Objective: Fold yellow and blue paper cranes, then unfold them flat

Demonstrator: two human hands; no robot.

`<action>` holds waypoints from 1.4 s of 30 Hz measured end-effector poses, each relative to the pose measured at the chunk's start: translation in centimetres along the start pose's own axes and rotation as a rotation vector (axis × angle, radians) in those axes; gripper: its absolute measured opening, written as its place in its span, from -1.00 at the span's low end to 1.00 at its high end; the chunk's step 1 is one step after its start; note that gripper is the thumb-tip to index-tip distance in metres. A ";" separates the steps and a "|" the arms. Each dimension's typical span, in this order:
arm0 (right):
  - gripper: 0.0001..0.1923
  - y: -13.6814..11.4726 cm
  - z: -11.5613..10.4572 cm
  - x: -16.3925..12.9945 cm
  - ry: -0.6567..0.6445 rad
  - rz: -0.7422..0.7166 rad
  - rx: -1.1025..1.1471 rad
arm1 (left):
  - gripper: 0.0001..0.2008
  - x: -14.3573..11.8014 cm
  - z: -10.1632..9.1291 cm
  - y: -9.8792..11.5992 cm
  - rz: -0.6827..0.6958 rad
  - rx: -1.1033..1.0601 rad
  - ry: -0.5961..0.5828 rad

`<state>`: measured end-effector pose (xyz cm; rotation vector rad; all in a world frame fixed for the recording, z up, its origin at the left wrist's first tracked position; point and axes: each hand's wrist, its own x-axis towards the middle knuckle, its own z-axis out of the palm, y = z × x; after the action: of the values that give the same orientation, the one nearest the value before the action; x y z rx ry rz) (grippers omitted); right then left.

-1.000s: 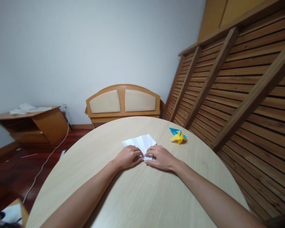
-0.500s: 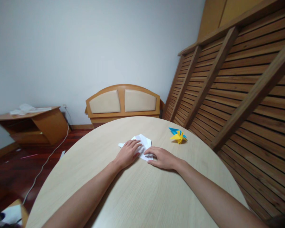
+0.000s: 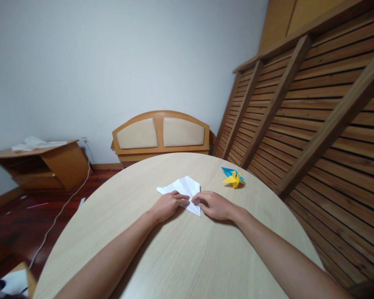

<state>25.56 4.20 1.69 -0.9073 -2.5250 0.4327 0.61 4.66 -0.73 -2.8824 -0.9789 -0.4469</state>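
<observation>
A sheet of white folded paper (image 3: pixel 184 183) with crease lines lies on the round table, its narrow tip pointing left and another corner toward me. My left hand (image 3: pixel 169 205) rests over its near left edge, fingers together and fingertips pressing the paper near its middle. From the right, my right hand (image 3: pixel 214 205) has curled fingers pinching the paper's right side. Both sets of fingertips nearly meet. What lies under the fingers is hidden.
The pale wooden round table (image 3: pixel 174 265) fills the foreground. Right of the paper stand a yellow origami bird (image 3: pixel 234 180) and, behind it, a blue origami piece (image 3: pixel 228 170). A slatted wooden frame (image 3: pixel 299 120) leans close at the right. A cable (image 3: pixel 60 216) crosses the floor.
My left hand has slid toward me off the paper's upper part, baring more of it. The right fingers have curled in more, and the near corner of the paper now reaches closer to me.
</observation>
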 end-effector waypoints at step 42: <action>-0.72 0.3 0.8 0.3 0.003 -0.067 -0.114 | -0.77 -0.3 -0.6 0.2 0.030 -0.069 0.047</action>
<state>25.16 4.49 0.91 -0.8602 -2.5911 0.2690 0.33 4.23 -0.19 -2.9281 -0.9306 -0.5538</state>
